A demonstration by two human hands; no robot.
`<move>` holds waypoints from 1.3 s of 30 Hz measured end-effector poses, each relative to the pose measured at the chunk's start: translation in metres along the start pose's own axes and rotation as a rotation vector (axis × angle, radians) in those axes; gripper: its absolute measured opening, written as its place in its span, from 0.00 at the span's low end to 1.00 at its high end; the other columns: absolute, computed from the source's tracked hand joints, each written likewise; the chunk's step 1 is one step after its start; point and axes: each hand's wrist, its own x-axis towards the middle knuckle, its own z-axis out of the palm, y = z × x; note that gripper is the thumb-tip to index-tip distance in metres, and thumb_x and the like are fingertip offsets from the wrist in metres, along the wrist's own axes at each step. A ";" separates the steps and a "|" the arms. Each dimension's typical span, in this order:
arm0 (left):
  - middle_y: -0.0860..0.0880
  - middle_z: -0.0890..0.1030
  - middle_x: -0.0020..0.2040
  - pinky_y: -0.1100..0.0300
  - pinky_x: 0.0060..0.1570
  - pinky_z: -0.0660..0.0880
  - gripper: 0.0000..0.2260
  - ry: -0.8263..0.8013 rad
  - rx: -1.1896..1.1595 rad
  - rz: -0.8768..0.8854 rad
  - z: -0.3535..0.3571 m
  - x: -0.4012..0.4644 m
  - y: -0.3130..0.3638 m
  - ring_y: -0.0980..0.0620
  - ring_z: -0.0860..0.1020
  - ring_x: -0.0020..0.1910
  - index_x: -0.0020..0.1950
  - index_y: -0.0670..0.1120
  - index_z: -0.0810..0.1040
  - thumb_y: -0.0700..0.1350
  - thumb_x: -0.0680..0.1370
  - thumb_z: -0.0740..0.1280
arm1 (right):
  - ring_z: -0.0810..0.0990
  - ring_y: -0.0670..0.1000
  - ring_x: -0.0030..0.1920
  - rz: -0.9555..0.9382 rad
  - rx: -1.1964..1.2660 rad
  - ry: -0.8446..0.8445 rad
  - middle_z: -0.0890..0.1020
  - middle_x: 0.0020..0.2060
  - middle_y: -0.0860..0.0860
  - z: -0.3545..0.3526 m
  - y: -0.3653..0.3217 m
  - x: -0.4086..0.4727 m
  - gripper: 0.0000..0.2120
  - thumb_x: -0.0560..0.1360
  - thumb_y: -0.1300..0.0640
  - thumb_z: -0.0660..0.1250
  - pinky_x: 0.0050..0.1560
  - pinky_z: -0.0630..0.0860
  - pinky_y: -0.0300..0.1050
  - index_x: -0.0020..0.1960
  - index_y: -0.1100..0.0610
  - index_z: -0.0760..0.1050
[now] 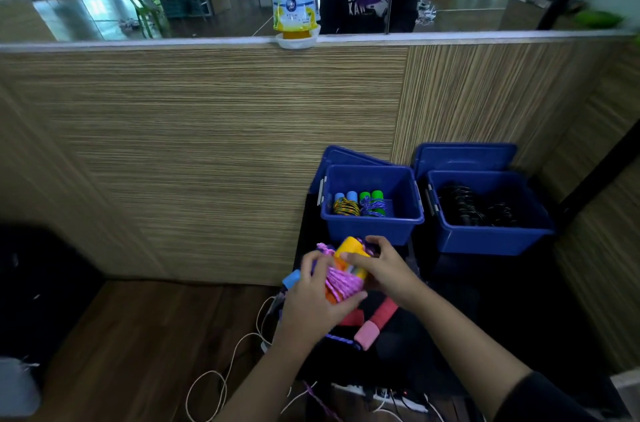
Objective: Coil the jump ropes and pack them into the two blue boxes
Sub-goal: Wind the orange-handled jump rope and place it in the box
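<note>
Two hands meet over the dark tabletop point(433, 345) just in front of the left blue box point(372, 226), and I see them sharing one bundle. My left hand point(313, 300) curls around the pink cord point(343, 283) wound about the yellow handles point(351, 253), fingers wrapped over the coil from the near-left side. My right hand point(379, 269) pinches the upper part of the handles with fingertips and thumb. The bundle's long axis runs from near-left to far-right, its yellow end tilted up toward the boxes.

Inside the left blue box, two coiled ropes stand on end: one with light-blue handles point(346, 197), one with green handles point(371, 196), tops upward. The right blue box point(495, 234) holds black coiled ropes point(460, 205). Both lids lean against the wood panel behind. A pink-handled rope point(375, 321) lies on the tabletop beneath my hands, pointing near-left to far-right.
</note>
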 end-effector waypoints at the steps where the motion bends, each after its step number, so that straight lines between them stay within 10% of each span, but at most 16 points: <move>1: 0.53 0.70 0.58 0.62 0.44 0.73 0.28 0.030 -0.083 -0.088 0.002 0.002 0.001 0.59 0.73 0.48 0.55 0.51 0.72 0.68 0.65 0.69 | 0.80 0.53 0.50 0.004 0.062 -0.011 0.78 0.50 0.53 0.001 0.002 0.001 0.33 0.67 0.55 0.76 0.50 0.79 0.52 0.66 0.55 0.62; 5: 0.45 0.71 0.59 0.82 0.49 0.60 0.22 0.096 -0.315 -0.262 0.008 0.010 0.010 0.60 0.70 0.52 0.59 0.46 0.75 0.60 0.72 0.62 | 0.82 0.55 0.50 -0.016 0.045 -0.015 0.80 0.52 0.58 0.009 0.012 0.003 0.22 0.70 0.52 0.74 0.51 0.80 0.61 0.61 0.51 0.72; 9: 0.47 0.78 0.54 0.74 0.44 0.67 0.06 0.035 -0.460 -0.433 0.015 0.012 0.013 0.52 0.76 0.51 0.57 0.55 0.73 0.49 0.81 0.61 | 0.83 0.52 0.49 -0.106 -0.086 0.056 0.84 0.47 0.49 0.017 0.015 0.005 0.07 0.74 0.47 0.67 0.54 0.79 0.59 0.51 0.45 0.79; 14: 0.49 0.76 0.58 0.77 0.50 0.64 0.14 0.101 -0.408 -0.397 0.024 0.010 0.014 0.54 0.74 0.55 0.64 0.47 0.73 0.51 0.81 0.61 | 0.82 0.51 0.49 -0.145 -0.130 0.133 0.84 0.45 0.49 0.021 0.018 0.004 0.10 0.77 0.48 0.64 0.56 0.77 0.56 0.52 0.51 0.80; 18: 0.50 0.76 0.57 0.59 0.53 0.73 0.11 0.087 -0.497 -0.426 0.027 0.015 0.014 0.52 0.76 0.55 0.62 0.53 0.70 0.51 0.81 0.61 | 0.81 0.49 0.53 -0.159 -0.140 0.115 0.82 0.50 0.48 0.022 0.018 0.002 0.12 0.77 0.47 0.64 0.57 0.77 0.49 0.57 0.50 0.77; 24: 0.50 0.78 0.53 0.71 0.42 0.70 0.14 0.125 -0.521 -0.498 0.028 0.027 0.009 0.52 0.78 0.49 0.64 0.48 0.69 0.50 0.80 0.63 | 0.79 0.43 0.51 -0.268 -0.115 0.095 0.81 0.50 0.46 0.024 0.020 -0.001 0.12 0.76 0.61 0.66 0.52 0.75 0.32 0.57 0.50 0.73; 27: 0.46 0.80 0.54 0.58 0.49 0.73 0.16 0.107 -0.515 -0.482 0.037 0.032 0.007 0.48 0.78 0.52 0.65 0.46 0.70 0.51 0.80 0.63 | 0.80 0.46 0.54 -0.280 -0.106 0.152 0.82 0.52 0.46 0.022 0.021 0.003 0.12 0.76 0.60 0.66 0.57 0.75 0.40 0.56 0.46 0.74; 39: 0.45 0.75 0.66 0.55 0.63 0.68 0.21 -0.279 -0.352 -0.397 0.087 0.111 -0.001 0.47 0.74 0.63 0.74 0.48 0.65 0.53 0.82 0.58 | 0.77 0.44 0.40 -0.241 -0.063 0.369 0.82 0.44 0.47 -0.065 -0.016 0.068 0.14 0.73 0.67 0.67 0.48 0.75 0.43 0.56 0.54 0.78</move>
